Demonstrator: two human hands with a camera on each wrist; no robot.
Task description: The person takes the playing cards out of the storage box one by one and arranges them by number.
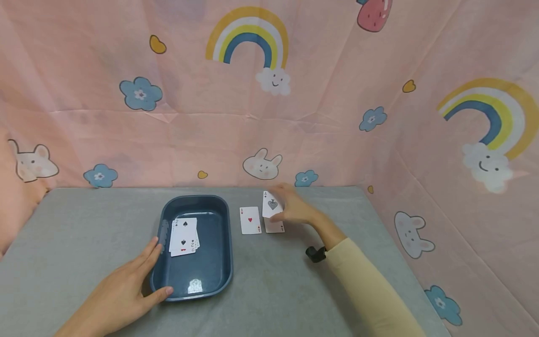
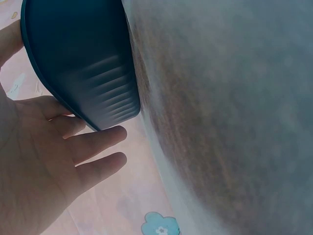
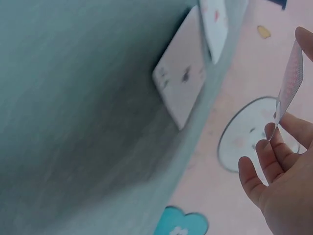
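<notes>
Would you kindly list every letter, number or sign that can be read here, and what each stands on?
"2", spades: top card in the tray.
"A", spade: held card in the right hand.
"A", heart: heart card beside the tray.
Too small, hidden or blurred to read surely: lower card below the held card; bottom cards under the top card.

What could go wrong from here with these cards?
The right hand grips the ace of spades by its edges, so it might slip or bend. That hand is near the ace of hearts and another card; its fingers could brush one. The two of spades tops an uneven pile in the blue tray; a nudge from the left hand could shift it.
</notes>
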